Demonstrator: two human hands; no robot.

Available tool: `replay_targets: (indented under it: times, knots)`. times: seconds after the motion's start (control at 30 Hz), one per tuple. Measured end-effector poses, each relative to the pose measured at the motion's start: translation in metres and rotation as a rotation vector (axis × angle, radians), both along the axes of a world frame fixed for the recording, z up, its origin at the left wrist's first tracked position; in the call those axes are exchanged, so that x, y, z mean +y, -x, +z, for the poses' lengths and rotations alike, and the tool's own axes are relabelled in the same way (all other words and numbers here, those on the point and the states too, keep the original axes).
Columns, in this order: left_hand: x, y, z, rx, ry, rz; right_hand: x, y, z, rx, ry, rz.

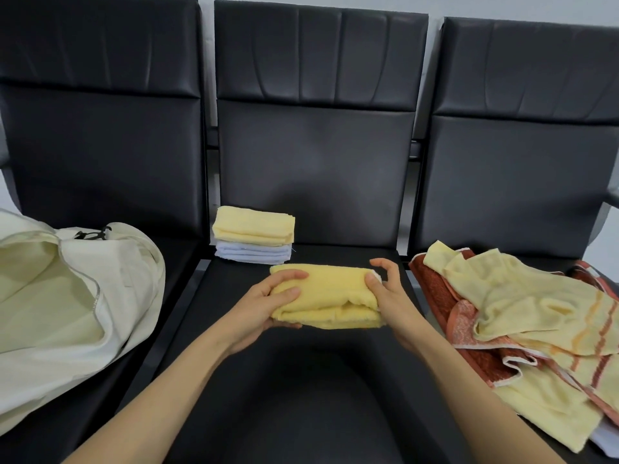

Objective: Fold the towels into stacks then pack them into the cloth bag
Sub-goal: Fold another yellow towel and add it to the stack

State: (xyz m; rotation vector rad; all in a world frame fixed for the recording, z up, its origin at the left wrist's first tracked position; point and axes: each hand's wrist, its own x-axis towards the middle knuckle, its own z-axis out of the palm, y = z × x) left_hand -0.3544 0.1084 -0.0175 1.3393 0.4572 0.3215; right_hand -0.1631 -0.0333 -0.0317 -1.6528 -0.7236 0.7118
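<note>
A folded yellow towel (330, 293) is held just above the middle black seat. My left hand (268, 303) grips its left end, fingers curled over the top and thumb below. My right hand (385, 293) grips the right end with the thumb on top. Behind them, at the seat's back left, a small stack (253, 239) has a folded pale yellow towel on top of a folded white one. On the left seat lies the cream cloth bag (77, 296) with its mouth open. A heap of unfolded towels (522, 319), pale yellow and rust red, covers the right seat.
The three black padded seats (318, 380) stand in a row with upright backrests behind. A narrow gap with metal framing separates each seat. A grey armrest (606, 209) shows at the far right edge.
</note>
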Motion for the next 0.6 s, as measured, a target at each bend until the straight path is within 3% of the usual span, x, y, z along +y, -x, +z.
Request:
replay_targets:
  times: [0.13, 0.27, 0.37, 0.6]
  knots:
    - [0.024, -0.004, 0.005, 0.0, -0.048, 0.053, 0.017, -0.007, 0.017, 0.08, -0.033, 0.223]
    - [0.081, -0.019, 0.018, -0.05, -0.016, 0.271, 0.074, -0.024, 0.03, 0.047, -0.125, 0.327]
    - [0.131, -0.033, 0.032, -0.085, -0.005, 0.388, 0.134, -0.035, 0.041, -0.067, -0.192, 0.312]
    - [0.234, -0.052, 0.037, -0.026, -0.208, 0.324, 0.25, -0.054, 0.031, -0.334, -0.13, 0.144]
